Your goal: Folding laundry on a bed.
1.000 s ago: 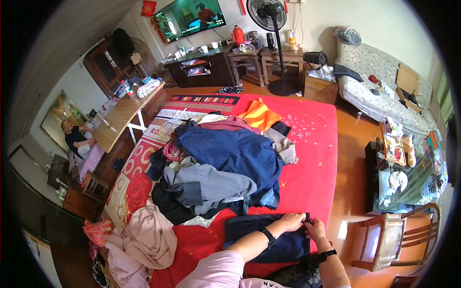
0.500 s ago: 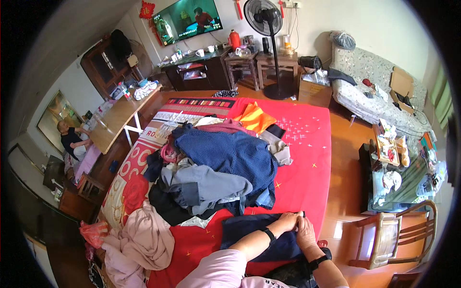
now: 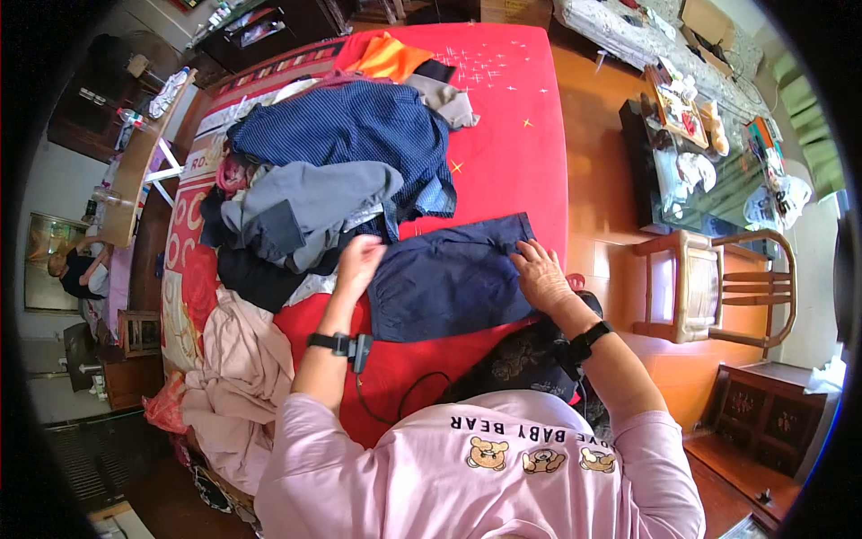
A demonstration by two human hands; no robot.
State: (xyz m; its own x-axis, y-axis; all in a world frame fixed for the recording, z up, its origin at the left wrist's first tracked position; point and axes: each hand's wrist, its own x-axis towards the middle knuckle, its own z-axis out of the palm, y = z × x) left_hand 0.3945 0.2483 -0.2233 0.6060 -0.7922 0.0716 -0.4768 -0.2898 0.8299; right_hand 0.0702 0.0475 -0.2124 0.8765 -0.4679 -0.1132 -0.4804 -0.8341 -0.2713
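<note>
Dark navy shorts (image 3: 453, 278), gathered at the left end, lie spread flat on the red bed sheet (image 3: 516, 135) in front of me. My right hand (image 3: 543, 278) rests on their right end with its fingers apart. At their upper left corner is my left hand (image 3: 361, 262), its fingers curled together; what they hold, if anything, is hidden. Just beyond, a grey garment (image 3: 314, 202) and a blue dotted shirt (image 3: 350, 121) lie on top of a loose heap of clothes. A black patterned garment (image 3: 512, 366) lies between the shorts and my body.
A pale pink garment (image 3: 238, 359) is crumpled on the bed's left side, near a red plastic bag (image 3: 164, 406). Orange cloth (image 3: 391, 56) lies at the heap's far end. Right of the bed stand a wooden chair (image 3: 687, 287) and a cluttered glass table (image 3: 732, 193). Another person sits far left.
My view has tipped down toward the bed. My hands, together at the shorts' right end before, are now apart; the left has moved to the other end. The shorts look wider spread.
</note>
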